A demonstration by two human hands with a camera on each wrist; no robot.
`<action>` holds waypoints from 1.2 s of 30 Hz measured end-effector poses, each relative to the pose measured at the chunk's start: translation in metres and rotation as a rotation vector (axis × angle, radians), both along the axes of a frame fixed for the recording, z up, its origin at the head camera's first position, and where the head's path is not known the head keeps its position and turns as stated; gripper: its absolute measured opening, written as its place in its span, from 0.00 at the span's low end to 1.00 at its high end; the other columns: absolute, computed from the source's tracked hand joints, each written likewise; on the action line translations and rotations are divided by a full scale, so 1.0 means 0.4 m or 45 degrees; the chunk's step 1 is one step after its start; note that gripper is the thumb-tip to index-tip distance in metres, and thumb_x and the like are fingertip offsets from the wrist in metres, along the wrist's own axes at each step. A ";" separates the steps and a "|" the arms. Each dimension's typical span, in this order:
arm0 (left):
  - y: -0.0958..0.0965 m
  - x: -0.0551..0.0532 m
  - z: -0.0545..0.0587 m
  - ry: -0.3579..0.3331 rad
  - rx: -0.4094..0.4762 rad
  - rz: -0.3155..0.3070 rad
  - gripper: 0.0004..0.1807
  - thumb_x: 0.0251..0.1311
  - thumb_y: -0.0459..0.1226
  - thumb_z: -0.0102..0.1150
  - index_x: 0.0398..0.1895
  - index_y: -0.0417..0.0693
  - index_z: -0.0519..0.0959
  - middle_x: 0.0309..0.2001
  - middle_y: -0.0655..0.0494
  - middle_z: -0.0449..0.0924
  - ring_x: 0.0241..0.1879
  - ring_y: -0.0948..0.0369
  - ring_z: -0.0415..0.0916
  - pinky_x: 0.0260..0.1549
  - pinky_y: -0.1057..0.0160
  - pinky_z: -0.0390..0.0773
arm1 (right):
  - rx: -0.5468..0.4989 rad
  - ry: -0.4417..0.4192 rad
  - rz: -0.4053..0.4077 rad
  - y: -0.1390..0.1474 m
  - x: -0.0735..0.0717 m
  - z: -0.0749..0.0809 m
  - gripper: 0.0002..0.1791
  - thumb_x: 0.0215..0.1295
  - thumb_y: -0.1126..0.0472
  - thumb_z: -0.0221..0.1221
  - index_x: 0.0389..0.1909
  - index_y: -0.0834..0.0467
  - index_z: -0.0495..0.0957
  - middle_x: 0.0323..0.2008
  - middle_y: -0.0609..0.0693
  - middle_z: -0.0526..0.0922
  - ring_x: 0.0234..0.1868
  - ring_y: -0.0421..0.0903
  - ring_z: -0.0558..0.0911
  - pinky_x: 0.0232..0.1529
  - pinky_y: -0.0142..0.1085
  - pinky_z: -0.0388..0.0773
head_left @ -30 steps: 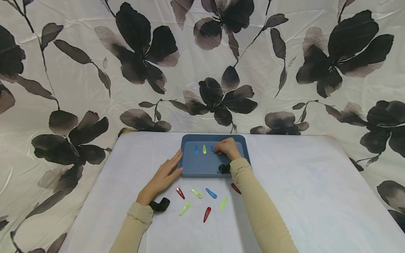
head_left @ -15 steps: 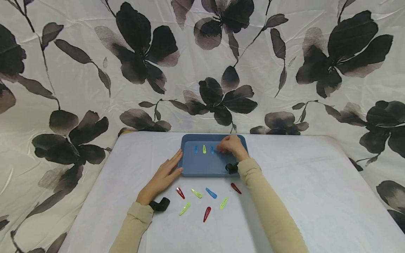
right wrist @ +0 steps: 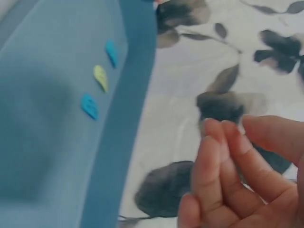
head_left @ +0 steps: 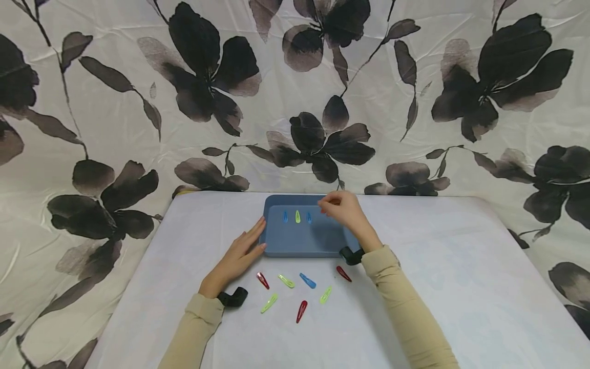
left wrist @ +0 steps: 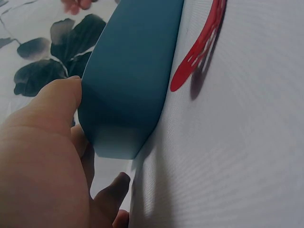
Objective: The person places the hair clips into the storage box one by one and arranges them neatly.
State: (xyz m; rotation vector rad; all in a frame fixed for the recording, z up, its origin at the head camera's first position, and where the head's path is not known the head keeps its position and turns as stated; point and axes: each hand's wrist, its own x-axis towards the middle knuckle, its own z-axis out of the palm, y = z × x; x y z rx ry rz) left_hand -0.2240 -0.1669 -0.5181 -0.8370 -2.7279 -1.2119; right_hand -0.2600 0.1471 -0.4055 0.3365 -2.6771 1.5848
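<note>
A blue tray (head_left: 295, 248) lies at the far side of the table. Inside it, a blue hair clip (head_left: 285, 217), a yellow-green hair clip (head_left: 297, 217) and a second blue hair clip (head_left: 309, 218) stand in a row. My left hand (head_left: 237, 259) rests against the tray's left side with fingers extended; in the left wrist view the thumb (left wrist: 57, 102) touches its rim. Above the tray's right part is my right hand (head_left: 346, 209), raised, its fingers loosely bent and holding nothing. The right wrist view shows the fingertips (right wrist: 209, 152) close together beside the tray.
Several loose hair clips lie in front of the tray: red ones (head_left: 301, 311), yellow-green ones (head_left: 269, 303) and a blue one (head_left: 307, 281). A white cloth covers the table (head_left: 461, 266). Behind hangs a floral curtain (head_left: 396, 102).
My right hand has let go of the right-hand blue hair clip, then moved up and to the right, away from the row. My left hand has stayed at the tray's side.
</note>
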 end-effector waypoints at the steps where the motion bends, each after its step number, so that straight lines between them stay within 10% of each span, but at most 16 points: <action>1: 0.001 0.000 0.000 0.001 0.001 -0.001 0.34 0.75 0.46 0.48 0.78 0.45 0.53 0.79 0.60 0.44 0.76 0.53 0.47 0.72 0.40 0.41 | -0.009 0.034 0.011 0.003 0.009 0.006 0.10 0.69 0.61 0.62 0.39 0.66 0.84 0.30 0.57 0.86 0.33 0.58 0.84 0.34 0.38 0.81; 11: 0.003 0.003 0.008 0.007 0.010 -0.017 0.34 0.75 0.45 0.48 0.78 0.44 0.53 0.80 0.57 0.44 0.76 0.51 0.47 0.72 0.38 0.41 | 0.145 0.487 0.136 0.043 0.119 0.036 0.03 0.66 0.65 0.64 0.38 0.58 0.85 0.36 0.48 0.86 0.38 0.44 0.82 0.42 0.43 0.80; 20: 0.002 0.001 0.002 0.010 0.010 -0.011 0.34 0.75 0.44 0.48 0.79 0.46 0.53 0.79 0.56 0.45 0.76 0.50 0.47 0.72 0.38 0.42 | 0.128 0.721 0.288 0.088 0.183 -0.017 0.07 0.62 0.71 0.65 0.37 0.57 0.85 0.36 0.49 0.86 0.38 0.44 0.83 0.40 0.39 0.81; 36: 0.004 0.003 0.008 0.019 0.013 -0.001 0.34 0.75 0.44 0.49 0.78 0.42 0.54 0.79 0.54 0.45 0.76 0.47 0.48 0.71 0.36 0.42 | 0.382 0.468 0.601 0.153 0.232 -0.161 0.13 0.53 0.80 0.66 0.34 0.62 0.89 0.37 0.53 0.89 0.40 0.48 0.87 0.41 0.37 0.84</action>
